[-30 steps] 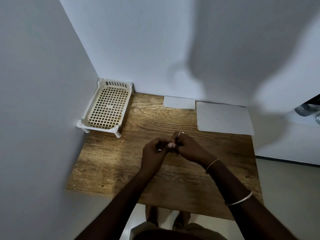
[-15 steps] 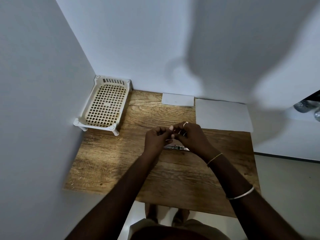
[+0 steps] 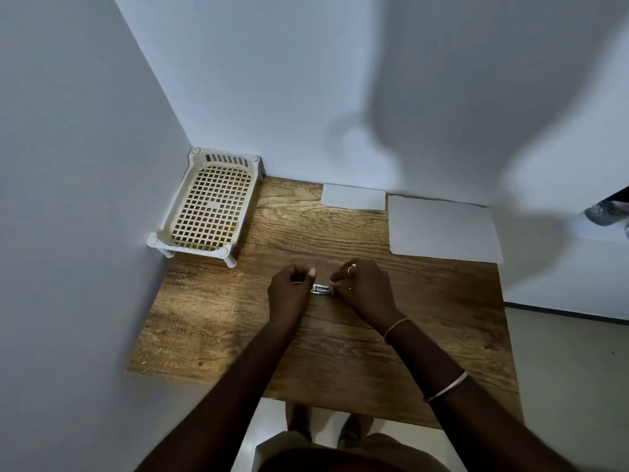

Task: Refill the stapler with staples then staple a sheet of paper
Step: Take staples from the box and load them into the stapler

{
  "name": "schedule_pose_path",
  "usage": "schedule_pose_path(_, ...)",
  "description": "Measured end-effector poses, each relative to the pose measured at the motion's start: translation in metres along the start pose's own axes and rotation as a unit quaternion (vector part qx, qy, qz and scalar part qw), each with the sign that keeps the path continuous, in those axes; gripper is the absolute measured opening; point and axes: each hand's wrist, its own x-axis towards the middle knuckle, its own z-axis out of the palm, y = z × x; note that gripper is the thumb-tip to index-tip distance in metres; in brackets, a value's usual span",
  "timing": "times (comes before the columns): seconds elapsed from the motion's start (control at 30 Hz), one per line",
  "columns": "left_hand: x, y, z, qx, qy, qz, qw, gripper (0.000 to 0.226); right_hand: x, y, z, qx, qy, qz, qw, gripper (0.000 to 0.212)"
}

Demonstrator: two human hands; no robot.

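Observation:
A small metal stapler point(image 3: 322, 289) lies on the wooden table point(image 3: 425, 301), between my two hands. My left hand point(image 3: 289, 291) is just left of it, fingers curled around a small dark strip that looks like staples point(image 3: 297, 281). My right hand point(image 3: 362, 287) is on the stapler's right side, its fingertips pinched at the stapler's right end. A large white sheet of paper point(image 3: 442, 229) lies at the back right of the table. A smaller white sheet point(image 3: 354, 196) lies against the back wall.
A cream plastic lattice tray point(image 3: 207, 202) stands on short legs in the back left corner, against both walls. White walls close the table on the left and at the back. My feet and the floor show below the table's front edge.
My hands were joined above the table a second ago. They have come apart and lowered, and the stapler now shows on the table between them.

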Motion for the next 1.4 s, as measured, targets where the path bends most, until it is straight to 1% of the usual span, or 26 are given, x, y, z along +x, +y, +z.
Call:
schedule_pose_path(0.07, -0.003, -0.003, -0.001, 0.024, 0.007, 0.006, 1.000, 0.016, 0.000, 0.001, 0.007, -0.037, 0.000, 0.006, 0.999, 0.015)
schedule_pose_path(0.17, -0.006, -0.006, -0.001, 0.029, 0.011, 0.011, 0.999, 0.012, 0.002, 0.001, 0.014, -0.064, -0.003, 0.013, 0.998, 0.017)
schedule_pose_path(0.3, -0.008, -0.006, -0.001, 0.027, 0.013, 0.003, 1.000, 0.009, 0.004, 0.002, 0.019, -0.069, -0.020, 0.020, 0.997, 0.018)
schedule_pose_path(0.8, -0.014, -0.003, -0.004, 0.028, 0.012, -0.006, 1.000, 0.012, 0.001, 0.002, 0.020, -0.113, -0.019, 0.012, 0.993, 0.022)
schedule_pose_path(1.03, -0.015, -0.003, -0.005, 0.074, 0.016, 0.012, 0.997, 0.012, -0.005, 0.006, 0.018, -0.142, -0.012, -0.003, 0.990, 0.031)
schedule_pose_path(1.13, -0.018, -0.003, -0.004, 0.112, -0.001, 0.028, 0.993, 0.011, -0.008, 0.007, 0.017, -0.138, 0.005, -0.005, 0.990, 0.028)
schedule_pose_path(1.23, -0.023, -0.002, -0.002, 0.157, -0.014, 0.069, 0.985, 0.017, -0.010, 0.008, 0.017, -0.148, 0.016, -0.021, 0.989, 0.021)
schedule_pose_path(1.3, -0.025, -0.001, 0.001, 0.187, -0.022, 0.090, 0.978, 0.022, -0.011, 0.008, 0.018, -0.156, 0.015, -0.048, 0.987, 0.021)
schedule_pose_path(1.4, -0.027, -0.001, 0.003, 0.205, -0.023, 0.094, 0.974, 0.025, -0.009, 0.005, 0.021, -0.167, 0.012, -0.094, 0.981, 0.019)
